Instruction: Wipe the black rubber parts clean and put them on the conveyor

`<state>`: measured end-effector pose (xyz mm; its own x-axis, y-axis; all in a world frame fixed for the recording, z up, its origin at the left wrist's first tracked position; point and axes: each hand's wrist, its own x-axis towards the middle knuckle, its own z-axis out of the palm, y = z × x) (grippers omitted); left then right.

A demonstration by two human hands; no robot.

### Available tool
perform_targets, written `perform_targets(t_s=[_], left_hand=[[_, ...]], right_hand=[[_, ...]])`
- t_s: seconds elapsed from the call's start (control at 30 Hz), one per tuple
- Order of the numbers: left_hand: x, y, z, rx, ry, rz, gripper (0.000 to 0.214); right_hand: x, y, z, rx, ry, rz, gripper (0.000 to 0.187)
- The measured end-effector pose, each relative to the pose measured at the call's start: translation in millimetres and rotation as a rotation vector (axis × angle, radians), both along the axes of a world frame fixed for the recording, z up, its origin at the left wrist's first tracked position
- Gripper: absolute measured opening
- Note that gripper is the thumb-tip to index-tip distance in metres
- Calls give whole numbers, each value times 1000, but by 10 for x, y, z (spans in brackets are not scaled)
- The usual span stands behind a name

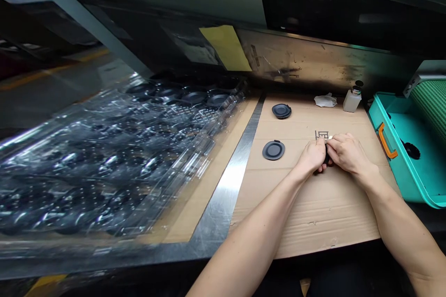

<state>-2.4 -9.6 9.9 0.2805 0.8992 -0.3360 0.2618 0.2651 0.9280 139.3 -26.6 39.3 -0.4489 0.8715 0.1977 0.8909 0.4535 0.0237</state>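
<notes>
Head view showed the left grip point(311, 156) and right grip point(347, 152) closed together on a small dark part point(326, 154), mostly hidden between the fingers, just above a cardboard sheet point(313, 213) that seemed laid to protect the bench. Left of the grips, a black disc point(273, 150) and a stacked black disc point(281, 111) lay within easy reach, perhaps deliberately, with a clear plastic tray point(104, 158) farther left. Right of the grips stood a teal bin point(386, 158), and a small bottle point(351, 102) stood ahead.
</notes>
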Motion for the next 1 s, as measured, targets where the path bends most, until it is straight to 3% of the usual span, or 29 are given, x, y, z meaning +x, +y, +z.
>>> perform_targets(t_s=[0.1,0.27,0.43,0.63,1.0], left_hand=[[-11,-11,-4,21,10,-11,63],[-26,-40,3,44,21,-40,65],[-23,-59,-16,60,24,-65,66],[-29,-52,-93,69,-22,-69,60],[-25,-82,-87,57,-45,-50,54]], right_hand=[[-22,31,-54,41,48,-12,28],[-3,37,-53,-35,128,-99,26],[13,39,-33,-18,174,-33,26],[1,20,25,-89,127,-63,24],[-30,-23,92,-106,129,-91,23]])
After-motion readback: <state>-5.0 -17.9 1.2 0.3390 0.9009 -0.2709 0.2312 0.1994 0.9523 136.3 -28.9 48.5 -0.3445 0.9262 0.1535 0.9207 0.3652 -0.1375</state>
